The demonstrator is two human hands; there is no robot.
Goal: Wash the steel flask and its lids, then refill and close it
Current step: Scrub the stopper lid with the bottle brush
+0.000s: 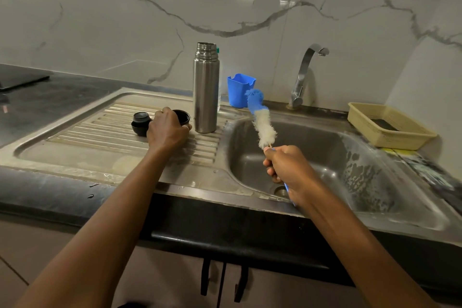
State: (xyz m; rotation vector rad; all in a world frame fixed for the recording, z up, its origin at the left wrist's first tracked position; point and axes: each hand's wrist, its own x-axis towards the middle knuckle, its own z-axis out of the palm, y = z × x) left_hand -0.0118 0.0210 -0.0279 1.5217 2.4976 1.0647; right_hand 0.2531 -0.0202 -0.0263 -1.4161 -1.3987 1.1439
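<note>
The steel flask (205, 90) stands upright and uncapped on the ribbed draining board (82, 132), left of the sink basin. My left hand (167, 130) grips a black cup lid (183, 117) on the board just left of the flask. A second black stopper lid (140, 122) sits further left, touching my hand. My right hand (285, 166) holds the handle of a bottle brush (262, 122) with white and blue bristles, tilted up over the sink basin (332, 157).
A curved steel tap (303, 75) rises behind the basin. A blue plastic holder (240, 90) stands by the wall right of the flask. A yellow basket (390, 127) sits at the right. Dark countertop (37, 105) runs along the left.
</note>
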